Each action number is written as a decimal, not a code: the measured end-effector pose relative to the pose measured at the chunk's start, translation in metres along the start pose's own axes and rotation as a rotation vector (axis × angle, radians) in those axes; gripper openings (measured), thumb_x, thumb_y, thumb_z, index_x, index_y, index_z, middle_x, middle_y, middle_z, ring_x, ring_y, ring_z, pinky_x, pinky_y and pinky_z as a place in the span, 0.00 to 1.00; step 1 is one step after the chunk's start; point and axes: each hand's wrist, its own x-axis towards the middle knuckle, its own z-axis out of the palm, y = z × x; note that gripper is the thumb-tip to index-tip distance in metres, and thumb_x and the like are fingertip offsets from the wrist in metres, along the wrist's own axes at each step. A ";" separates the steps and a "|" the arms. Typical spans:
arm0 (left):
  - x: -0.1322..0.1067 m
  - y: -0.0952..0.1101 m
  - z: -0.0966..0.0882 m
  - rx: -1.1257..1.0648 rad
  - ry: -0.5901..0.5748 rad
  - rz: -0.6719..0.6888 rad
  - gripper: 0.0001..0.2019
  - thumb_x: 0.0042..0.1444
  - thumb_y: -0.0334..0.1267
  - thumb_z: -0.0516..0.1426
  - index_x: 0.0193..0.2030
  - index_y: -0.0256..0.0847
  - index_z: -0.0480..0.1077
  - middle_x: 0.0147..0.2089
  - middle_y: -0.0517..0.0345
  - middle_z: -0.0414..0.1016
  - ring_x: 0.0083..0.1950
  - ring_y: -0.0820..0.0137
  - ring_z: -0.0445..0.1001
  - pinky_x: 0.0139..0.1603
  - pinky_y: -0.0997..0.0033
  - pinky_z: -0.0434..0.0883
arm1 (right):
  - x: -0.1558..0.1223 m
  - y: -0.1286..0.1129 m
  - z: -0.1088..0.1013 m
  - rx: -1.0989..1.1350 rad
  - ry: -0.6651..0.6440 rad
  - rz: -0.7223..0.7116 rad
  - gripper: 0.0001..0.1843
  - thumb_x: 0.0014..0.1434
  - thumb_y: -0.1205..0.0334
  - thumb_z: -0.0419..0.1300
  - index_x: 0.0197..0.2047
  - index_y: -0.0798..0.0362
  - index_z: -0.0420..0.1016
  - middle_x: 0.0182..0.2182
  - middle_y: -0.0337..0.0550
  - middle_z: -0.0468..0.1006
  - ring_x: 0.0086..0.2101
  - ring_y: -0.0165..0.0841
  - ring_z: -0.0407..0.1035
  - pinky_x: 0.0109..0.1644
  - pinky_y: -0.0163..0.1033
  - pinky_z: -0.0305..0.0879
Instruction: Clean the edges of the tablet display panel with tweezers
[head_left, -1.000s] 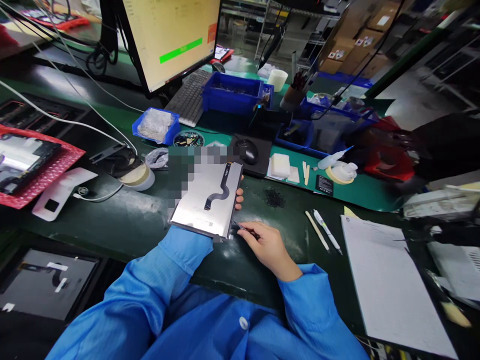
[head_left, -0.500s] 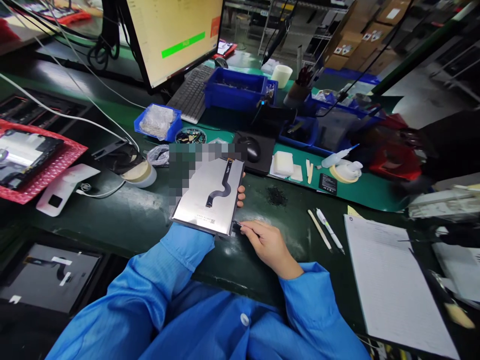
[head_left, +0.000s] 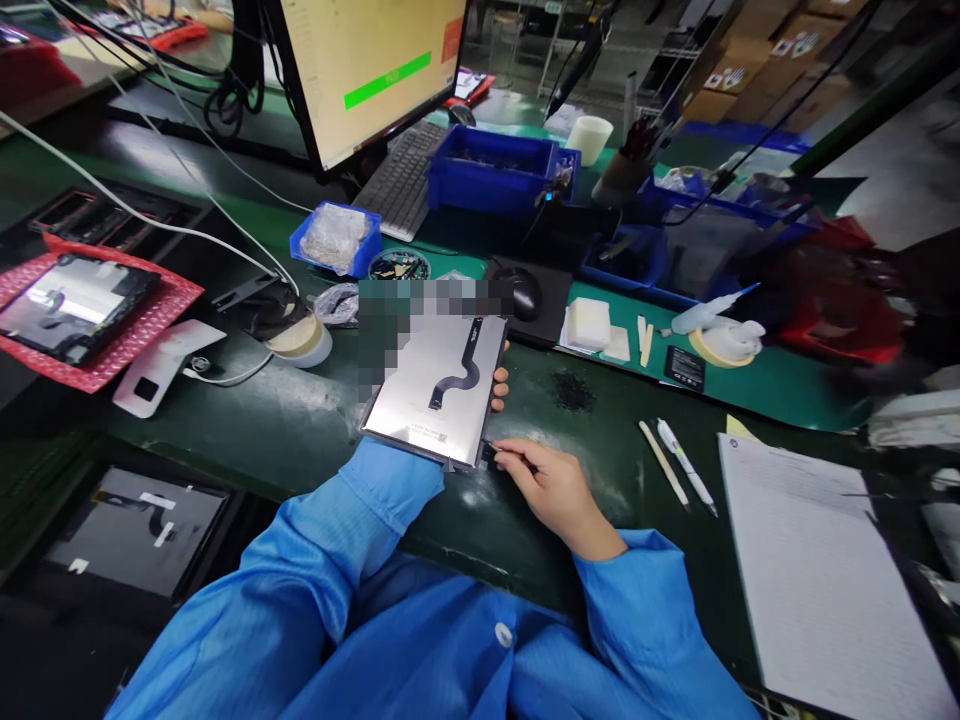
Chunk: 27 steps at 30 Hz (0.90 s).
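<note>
My left hand (head_left: 500, 388) supports a silver-backed display panel (head_left: 420, 410) from beneath, its fingertips curled round the right edge; the rest of that hand is hidden. A dark wavy flex cable (head_left: 463, 370) runs down the panel's back. Beside the lower right corner, my right hand (head_left: 551, 490) is closed in a pinch. A thin dark piece (head_left: 490, 447) sticks out of its fingertips against the panel's edge; its kind is too small to make out. Blurred blocks cover the panel's upper left part.
To the right lie a wooden stick (head_left: 663, 466), a white pen (head_left: 685, 467) and a paper sheet (head_left: 817, 560). Black scraps (head_left: 571, 391) lie beyond my right hand. Blue bins (head_left: 491, 170), a mouse (head_left: 519, 292) and a monitor (head_left: 367, 70) stand behind. Another panel (head_left: 135, 530) rests at lower left.
The whole view has shifted, so the bench things appear farther right. My hands and the panel keep nearly the same places relative to each other.
</note>
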 end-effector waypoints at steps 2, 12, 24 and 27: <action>-0.001 0.001 -0.002 0.050 -0.101 -0.042 0.25 0.66 0.41 0.55 0.68 0.39 0.68 0.43 0.45 0.76 0.41 0.59 0.76 0.43 0.59 0.73 | -0.001 0.001 0.001 0.010 0.019 0.016 0.08 0.69 0.55 0.65 0.46 0.43 0.87 0.33 0.42 0.89 0.29 0.40 0.83 0.36 0.43 0.83; 0.008 0.007 -0.008 0.110 -0.121 -0.063 0.25 0.65 0.44 0.58 0.68 0.49 0.69 0.42 0.49 0.76 0.40 0.60 0.77 0.40 0.61 0.75 | 0.001 -0.001 -0.003 -0.020 -0.032 -0.037 0.13 0.72 0.57 0.59 0.46 0.42 0.87 0.33 0.43 0.89 0.31 0.42 0.84 0.39 0.46 0.84; 0.004 0.008 0.001 0.097 -0.049 0.026 0.27 0.66 0.43 0.56 0.71 0.45 0.66 0.39 0.50 0.75 0.36 0.62 0.74 0.36 0.63 0.70 | -0.003 -0.011 -0.011 0.098 -0.133 -0.101 0.09 0.69 0.56 0.66 0.47 0.40 0.89 0.34 0.42 0.90 0.26 0.39 0.82 0.32 0.43 0.81; 0.001 0.009 0.009 0.108 0.043 -0.010 0.26 0.67 0.42 0.54 0.70 0.41 0.67 0.36 0.49 0.73 0.35 0.63 0.73 0.36 0.63 0.69 | -0.002 -0.011 -0.012 0.095 -0.136 -0.064 0.11 0.70 0.55 0.64 0.49 0.38 0.89 0.36 0.43 0.90 0.31 0.42 0.83 0.36 0.46 0.83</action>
